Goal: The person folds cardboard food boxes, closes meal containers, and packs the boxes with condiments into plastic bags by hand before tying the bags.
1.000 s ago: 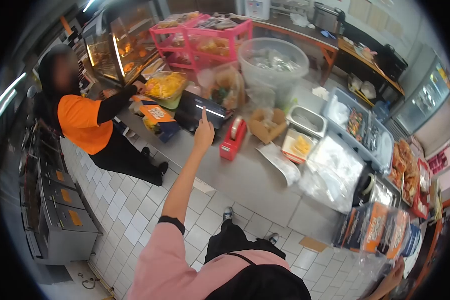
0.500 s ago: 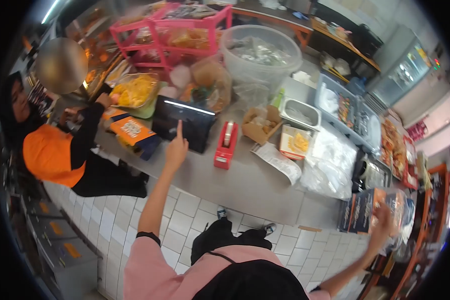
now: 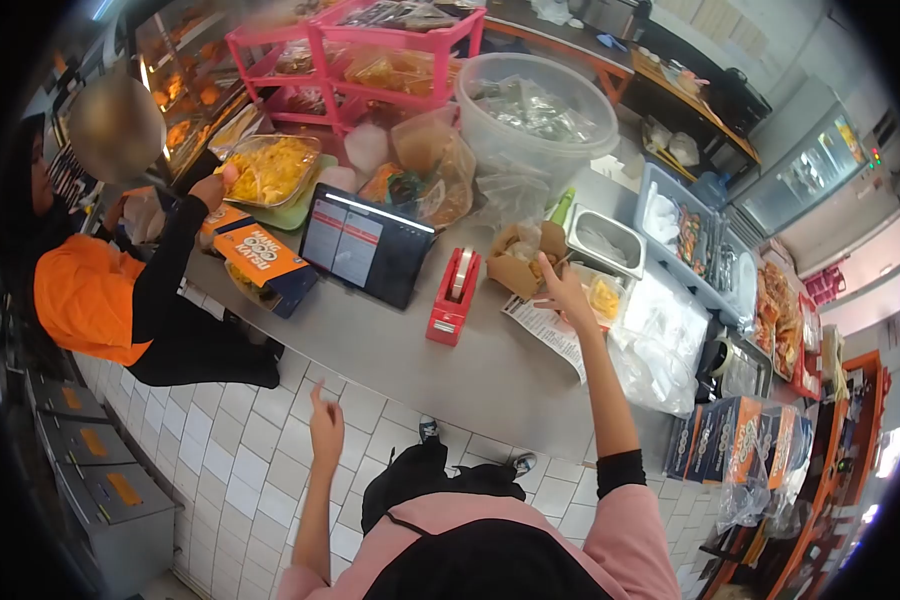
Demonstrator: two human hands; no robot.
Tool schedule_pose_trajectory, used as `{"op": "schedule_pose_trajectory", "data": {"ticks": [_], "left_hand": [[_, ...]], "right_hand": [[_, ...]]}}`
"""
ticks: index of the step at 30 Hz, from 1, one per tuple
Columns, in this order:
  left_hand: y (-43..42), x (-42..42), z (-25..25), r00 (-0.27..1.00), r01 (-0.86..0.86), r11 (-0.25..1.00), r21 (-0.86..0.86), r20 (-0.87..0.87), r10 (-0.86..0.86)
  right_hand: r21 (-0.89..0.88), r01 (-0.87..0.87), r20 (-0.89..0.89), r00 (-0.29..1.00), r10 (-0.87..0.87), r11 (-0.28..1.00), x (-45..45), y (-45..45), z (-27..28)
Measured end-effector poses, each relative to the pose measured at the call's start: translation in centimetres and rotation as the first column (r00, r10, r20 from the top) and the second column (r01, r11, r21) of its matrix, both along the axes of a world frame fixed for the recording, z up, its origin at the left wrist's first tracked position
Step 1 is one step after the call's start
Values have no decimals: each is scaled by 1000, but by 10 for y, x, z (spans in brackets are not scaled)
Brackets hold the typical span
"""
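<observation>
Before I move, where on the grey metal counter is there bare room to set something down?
The widest bare patch of grey metal counter lies between the red tape dispenser, white printed paper and the near edge; a smaller one fronts the black tablet. It is crowded behind, around the pink plastic rack and round translucent tub.

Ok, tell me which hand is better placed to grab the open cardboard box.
Likely the right hand: it reaches over the counter, close by the open cardboard box; the left hand hangs short of the counter's edge.
</observation>
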State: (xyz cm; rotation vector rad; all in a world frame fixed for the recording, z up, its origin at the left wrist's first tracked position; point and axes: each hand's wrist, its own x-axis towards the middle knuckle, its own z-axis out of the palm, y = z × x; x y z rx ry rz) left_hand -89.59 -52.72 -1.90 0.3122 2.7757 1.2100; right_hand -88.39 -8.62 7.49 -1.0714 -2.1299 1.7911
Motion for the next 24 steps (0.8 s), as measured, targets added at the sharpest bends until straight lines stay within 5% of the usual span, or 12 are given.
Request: {"op": "schedule_pose_trajectory", "data": {"ticks": [3,5,8,11,12,14,15,16,18,21,22,24], "left_hand": [[-41,60,-43,972,-94,992,-82,207,109],[-86,106,-122,891,-97,991,-91,435,127],[-137,164,-218,900,124,963,-237,436,-8],[-122,148,-179,846,45,998,-32,533,-21],[-109,131,-155,782,-181,981,66,614,103],[-98,92,-134,903,-126,992,30,417,102],[-93,66,-123,908,-185,981,52,390,151],[-89,38,-112,909,-243,967,75,365,200],[-83,-24,-75,960,-270,959,80,91,263],[-89,-121,-40,930,-365,802,473,149,336],[-93,-151,-34,917,-398,699,594,244,316],[-80,-194,-7,902,-432,666,608,278,331]], "right_hand": [[-83,175,-22,984,-177,981,-16,1,-43],[-25,175,-225,958,-176,984,-11,3,-71],[-266,105,-166,974,-152,958,2,12,-85],[-40,115,-48,992,-116,993,12,-14,-39],[36,80,35,996,-81,996,14,-19,-23],[102,31,121,992,-43,994,13,-19,-31],[519,59,94,988,-126,853,11,-17,-50],[835,74,34,982,-186,545,8,-19,-64],[810,159,-112,987,-117,564,-10,-70,-10],[867,181,-332,905,268,464,-55,-150,31],[627,-92,-333,866,372,773,-72,-181,37],[685,-385,-267,657,705,618,-107,-229,7]]}}
